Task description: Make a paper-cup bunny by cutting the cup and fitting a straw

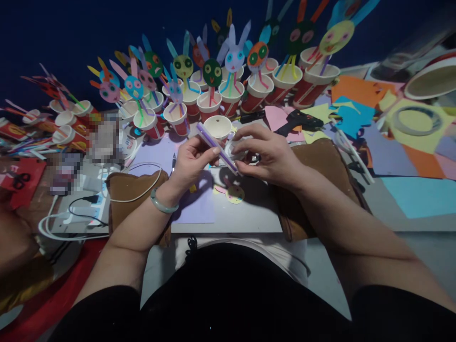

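Observation:
My left hand is closed around purple drinking straws, held slanted with the lower end toward the right. My right hand has its fingers curled, with the thumb tip at the lower end of the straws. A whitish rounded item, partly hidden behind the right fingers, cannot be made out clearly. On the table below lies a yellow paper rabbit face with pink ears. Just beyond my hands stands a paper cup with a small hole in its upturned base.
Several red-and-white cups with paper rabbits on straws, such as this blue rabbit, line the back. A black glue gun and coloured paper lie right. Left are a power strip, cables and scissors. Brown pads flank the workspace.

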Available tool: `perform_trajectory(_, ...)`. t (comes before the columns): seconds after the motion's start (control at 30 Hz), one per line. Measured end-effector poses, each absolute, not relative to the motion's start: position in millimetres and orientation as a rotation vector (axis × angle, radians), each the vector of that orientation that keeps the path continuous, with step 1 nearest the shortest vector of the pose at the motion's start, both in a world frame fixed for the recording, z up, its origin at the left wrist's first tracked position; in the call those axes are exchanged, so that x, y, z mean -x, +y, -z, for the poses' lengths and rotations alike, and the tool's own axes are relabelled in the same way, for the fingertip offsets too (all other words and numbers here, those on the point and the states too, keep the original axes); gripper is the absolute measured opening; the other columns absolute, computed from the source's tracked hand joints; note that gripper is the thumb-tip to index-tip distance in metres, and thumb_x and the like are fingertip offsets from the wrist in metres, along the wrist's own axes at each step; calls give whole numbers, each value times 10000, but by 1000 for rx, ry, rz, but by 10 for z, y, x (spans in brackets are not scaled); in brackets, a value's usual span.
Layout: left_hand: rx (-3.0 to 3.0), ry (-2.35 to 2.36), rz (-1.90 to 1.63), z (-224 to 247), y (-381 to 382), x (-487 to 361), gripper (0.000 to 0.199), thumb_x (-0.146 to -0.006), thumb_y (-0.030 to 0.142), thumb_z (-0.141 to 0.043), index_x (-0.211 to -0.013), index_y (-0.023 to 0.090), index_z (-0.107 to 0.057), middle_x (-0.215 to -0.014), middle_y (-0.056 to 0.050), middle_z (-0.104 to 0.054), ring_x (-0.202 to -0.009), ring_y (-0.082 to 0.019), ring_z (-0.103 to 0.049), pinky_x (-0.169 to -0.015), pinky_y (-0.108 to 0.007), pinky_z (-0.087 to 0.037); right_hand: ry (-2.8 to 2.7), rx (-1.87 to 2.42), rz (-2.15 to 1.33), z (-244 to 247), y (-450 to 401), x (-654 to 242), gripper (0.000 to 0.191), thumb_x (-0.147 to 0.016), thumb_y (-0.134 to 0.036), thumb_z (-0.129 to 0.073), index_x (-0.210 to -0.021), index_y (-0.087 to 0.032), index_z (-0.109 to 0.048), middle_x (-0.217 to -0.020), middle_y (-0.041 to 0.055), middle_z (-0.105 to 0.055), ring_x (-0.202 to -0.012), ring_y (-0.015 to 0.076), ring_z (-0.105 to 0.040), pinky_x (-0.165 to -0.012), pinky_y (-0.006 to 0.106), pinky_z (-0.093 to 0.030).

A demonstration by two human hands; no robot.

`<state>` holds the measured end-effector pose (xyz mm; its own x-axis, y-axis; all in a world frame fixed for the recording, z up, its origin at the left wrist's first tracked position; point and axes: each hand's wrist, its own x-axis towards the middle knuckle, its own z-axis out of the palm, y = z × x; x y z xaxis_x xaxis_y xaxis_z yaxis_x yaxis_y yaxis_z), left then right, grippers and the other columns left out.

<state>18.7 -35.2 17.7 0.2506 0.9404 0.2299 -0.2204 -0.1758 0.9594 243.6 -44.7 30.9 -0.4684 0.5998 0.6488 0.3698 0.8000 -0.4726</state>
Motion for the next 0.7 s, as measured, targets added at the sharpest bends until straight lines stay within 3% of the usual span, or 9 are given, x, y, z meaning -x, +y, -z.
perform_trajectory(0.3, -1362, 683, -1212, -139, -344, -159, 478, -769, 457, -956, -1146, 214, -792, -910, -12, -812, -728, -103, -747, -649, -206, -629, -2158, 681, -280, -203, -440, -2375, 335, -977, -410, -737, -1288, -288, -710, -1240, 92, -706, -1110, 251, -695, -903, 406, -605)
perform_trajectory(0.57, -1406, 722, -1257, -146, -320, -148, 339, -775, 481, -943, -936, 207, -825, -921, -15, -806, -767, -95, -725, -717, -215, -616, -2128, 675, -361, -193, -414, -2388, 338, -962, -373, -744, -1286, -278, -744, -1193, 83, -714, -1057, 218, -697, -832, 357, -611)
perform_trajectory(0.7, -1392, 752, -1342, -187, -249, -92, 398, -726, 530, -963, -883, 209, -787, -822, 14, -769, -716, -88, -709, -692, -216, -605, -1909, 792, -568, -216, -361, -2436, 393, -879, -415, -807, -1229, -240, -764, -1195, 93, -725, -1038, 231, -701, -744, 324, -604)
